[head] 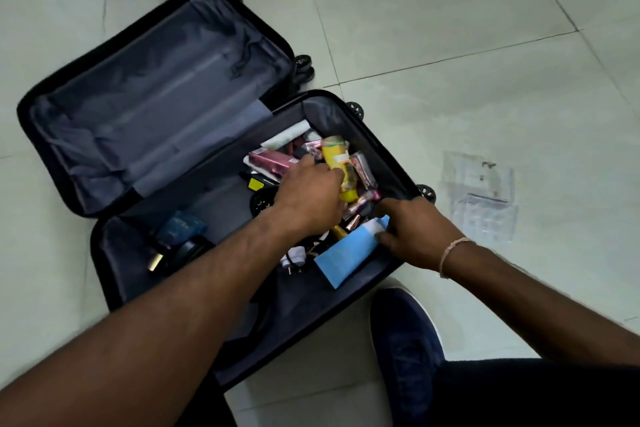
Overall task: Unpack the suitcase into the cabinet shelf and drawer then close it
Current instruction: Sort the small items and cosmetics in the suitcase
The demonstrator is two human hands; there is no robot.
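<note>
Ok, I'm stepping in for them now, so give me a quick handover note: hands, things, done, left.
Left hand: reaching into the toiletries, fingers round the yellow tube.
Right hand: gripping the blue tube.
Suitcase: open flat on the floor; lid half bare, the other half holds a pink box, a plug and dark items.
Done: opened.
Left: all items to the cabinet, which is out of view, then close.

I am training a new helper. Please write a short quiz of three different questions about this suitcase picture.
1. True or false: the suitcase lies open on the floor.
2. What does the right hand pinch? A) the light blue tube B) a shoe C) a wheel
3. Fill in: the left hand reaches at the ___ bottle.

Key: 1 true; 2 A; 3 yellow.
</note>
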